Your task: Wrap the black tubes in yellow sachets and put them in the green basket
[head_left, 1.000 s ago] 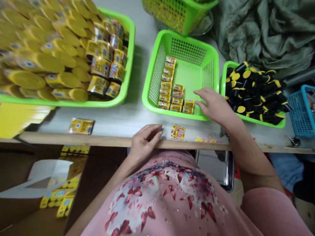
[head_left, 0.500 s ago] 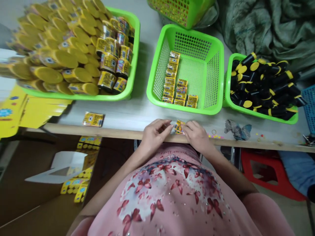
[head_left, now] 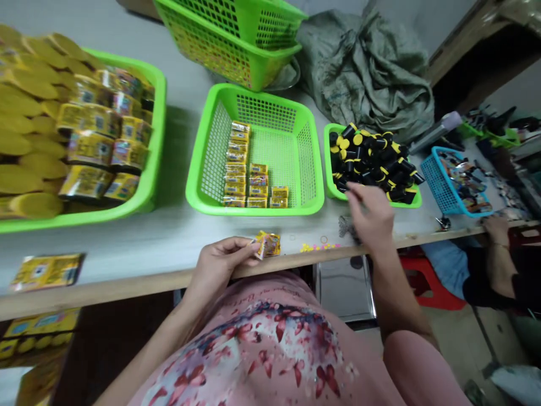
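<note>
My left hand (head_left: pixel 220 256) is at the table's front edge, thumb and fingers pinching a small yellow printed wrapper (head_left: pixel 261 246). More wrappers (head_left: pixel 274 243) of the same kind lie beside its fingertips. My right hand (head_left: pixel 374 217) reaches to the near rim of a small green basket (head_left: pixel 376 203), its fingertips beside black canisters with yellow caps (head_left: pixel 359 152). Motion smears those fingers, and whether they grip a canister is unclear. In the middle stands a larger green basket (head_left: pixel 253 211), with wrapped yellow canisters (head_left: pixel 235 177) in rows along its left and near sides.
At left, a green basket (head_left: pixel 158 141) is heaped with yellow wrapped canisters. A stack of yellow wrappers (head_left: pixel 46 270) lies near the front edge. Stacked green baskets (head_left: pixel 236 39) and a grey-green sack (head_left: pixel 367 79) stand behind. Another person's hand (head_left: pixel 496 228) rests beyond a blue basket (head_left: pixel 439 183).
My right hand has left the wrappers and moved right to the basket of black canisters. My left hand now pinches a wrapper. The view has turned to the right.
</note>
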A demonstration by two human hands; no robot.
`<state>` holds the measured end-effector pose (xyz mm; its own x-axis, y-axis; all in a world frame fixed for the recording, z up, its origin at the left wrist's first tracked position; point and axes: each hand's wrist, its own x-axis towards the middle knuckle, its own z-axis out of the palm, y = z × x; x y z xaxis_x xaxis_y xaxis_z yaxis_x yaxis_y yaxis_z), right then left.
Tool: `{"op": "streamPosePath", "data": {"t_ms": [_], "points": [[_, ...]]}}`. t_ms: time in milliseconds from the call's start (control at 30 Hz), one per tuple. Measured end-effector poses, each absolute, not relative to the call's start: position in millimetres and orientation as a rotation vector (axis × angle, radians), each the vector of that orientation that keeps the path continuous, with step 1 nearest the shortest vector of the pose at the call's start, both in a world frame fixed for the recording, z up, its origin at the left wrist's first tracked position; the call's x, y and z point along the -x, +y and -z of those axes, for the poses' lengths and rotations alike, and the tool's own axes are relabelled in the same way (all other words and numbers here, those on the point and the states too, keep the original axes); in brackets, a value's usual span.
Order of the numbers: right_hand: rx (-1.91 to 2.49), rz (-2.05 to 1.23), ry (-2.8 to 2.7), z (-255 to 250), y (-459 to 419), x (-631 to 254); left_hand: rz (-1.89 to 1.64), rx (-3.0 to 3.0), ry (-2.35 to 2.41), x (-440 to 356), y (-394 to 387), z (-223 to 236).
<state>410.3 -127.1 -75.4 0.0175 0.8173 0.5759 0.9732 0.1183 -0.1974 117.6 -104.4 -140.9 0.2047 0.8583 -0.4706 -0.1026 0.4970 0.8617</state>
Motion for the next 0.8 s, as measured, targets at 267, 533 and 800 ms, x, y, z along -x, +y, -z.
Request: {"op": "streamPosePath", "data": {"t_ms": [267,533,800], "points": [[2.207,0.025,-2.503,60.3,-70.1,-515.9,-0.825,-0.702,1.119,-123.2,-102.4,139.9],[1.984,0.181,-2.347,70.8,-72.5,-531.5,-0.831,-0.768,1.062,-122.6,-108.9,144.7],[1.622,-0.072,-1.430,73.1,-122.9,-428.2,-0.834,-0.727,0.950,-120.9,-108.2,146.0]]}}
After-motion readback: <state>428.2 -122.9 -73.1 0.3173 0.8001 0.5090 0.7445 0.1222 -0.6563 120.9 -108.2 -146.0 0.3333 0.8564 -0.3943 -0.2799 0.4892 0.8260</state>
